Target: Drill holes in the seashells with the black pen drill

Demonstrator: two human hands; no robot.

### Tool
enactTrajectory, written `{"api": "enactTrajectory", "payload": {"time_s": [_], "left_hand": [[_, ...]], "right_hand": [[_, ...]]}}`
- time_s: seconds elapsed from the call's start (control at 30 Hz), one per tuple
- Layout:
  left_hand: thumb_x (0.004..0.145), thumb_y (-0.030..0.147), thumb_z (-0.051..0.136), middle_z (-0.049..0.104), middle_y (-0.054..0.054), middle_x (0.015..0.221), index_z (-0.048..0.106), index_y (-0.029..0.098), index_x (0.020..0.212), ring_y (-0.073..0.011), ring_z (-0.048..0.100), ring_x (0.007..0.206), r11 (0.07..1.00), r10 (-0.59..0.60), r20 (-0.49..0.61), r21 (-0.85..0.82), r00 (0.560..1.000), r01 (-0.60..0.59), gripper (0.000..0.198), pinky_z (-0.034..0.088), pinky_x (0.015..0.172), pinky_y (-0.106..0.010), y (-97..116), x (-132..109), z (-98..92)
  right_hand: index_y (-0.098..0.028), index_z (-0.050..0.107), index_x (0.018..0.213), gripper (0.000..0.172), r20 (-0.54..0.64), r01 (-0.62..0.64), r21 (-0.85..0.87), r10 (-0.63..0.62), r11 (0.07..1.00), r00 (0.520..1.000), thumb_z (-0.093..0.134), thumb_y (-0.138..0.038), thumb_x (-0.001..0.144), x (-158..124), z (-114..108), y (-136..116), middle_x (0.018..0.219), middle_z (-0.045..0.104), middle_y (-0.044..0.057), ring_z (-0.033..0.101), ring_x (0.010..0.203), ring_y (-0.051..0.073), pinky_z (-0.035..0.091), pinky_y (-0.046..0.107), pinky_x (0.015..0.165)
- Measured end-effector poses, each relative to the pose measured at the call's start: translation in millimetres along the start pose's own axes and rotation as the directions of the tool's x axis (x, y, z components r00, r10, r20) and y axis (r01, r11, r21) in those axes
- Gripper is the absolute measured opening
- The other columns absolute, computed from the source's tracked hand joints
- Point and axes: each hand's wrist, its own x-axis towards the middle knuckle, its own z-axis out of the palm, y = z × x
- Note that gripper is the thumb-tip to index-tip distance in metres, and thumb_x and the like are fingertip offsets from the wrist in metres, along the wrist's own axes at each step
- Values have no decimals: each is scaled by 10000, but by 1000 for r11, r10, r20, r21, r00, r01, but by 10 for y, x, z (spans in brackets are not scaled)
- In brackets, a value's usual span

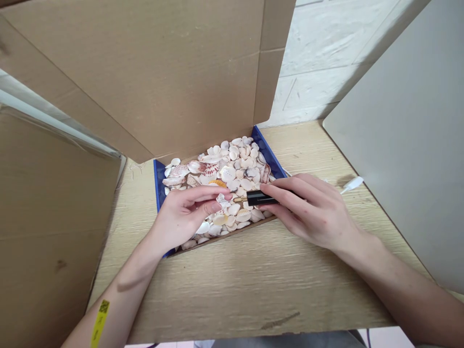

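A shallow box with a blue rim (pixel 158 180) lies on the wooden table and is filled with several small white, pink and orange seashells (pixel 232 164). Over the shells, my right hand (pixel 311 208) grips a slim black tool with a brass tip (pixel 258 197), the tip pointing left. My left hand (pixel 183 217) is closed in a pinch on a small white shell (pixel 222 198), held right at the tool's tip. A yellow tag sticks to my left forearm.
The box's tall cardboard lid (pixel 145 72) stands upright behind the shells. A cardboard panel (pixel 47 217) closes the left side and a grey board (pixel 409 145) leans at the right. A white cable end (pixel 351 184) lies near the board. Bare table (pixel 235 285) stretches toward me.
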Motion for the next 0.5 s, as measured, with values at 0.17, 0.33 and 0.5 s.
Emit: {"api": "enactTrajectory", "payload": {"time_s": [0.17,0.33,0.5], "left_hand": [[794,198,652,746,-2,945,714,230,961,-137,691,839,998,21,18,62,1000,-22,181,556,727,-207,-6,-5,-3],[792,200,653,745,4,947,718,239,953,-129,689,823,996,37,21,86,999,-38,178,549,721,-198,-8,2,-4],[795,196,652,746,3,943,717,237,955,-129,688,828,996,40,18,83,999,-41,177,548,716,-196,-11,6,-1]], "right_hand": [[-155,566,1116,338,-39,-3,1,3,1000,999,651,-190,791,-12,0,7,984,661,84,587,824,170,497,316,713],[-139,577,1111,354,-62,-5,-1,5,1000,998,667,-158,769,-12,0,3,989,662,97,583,820,176,496,327,706],[-133,577,1108,362,-51,2,17,-2,1000,999,678,-161,761,-3,4,2,990,660,100,585,839,180,501,326,713]]}}
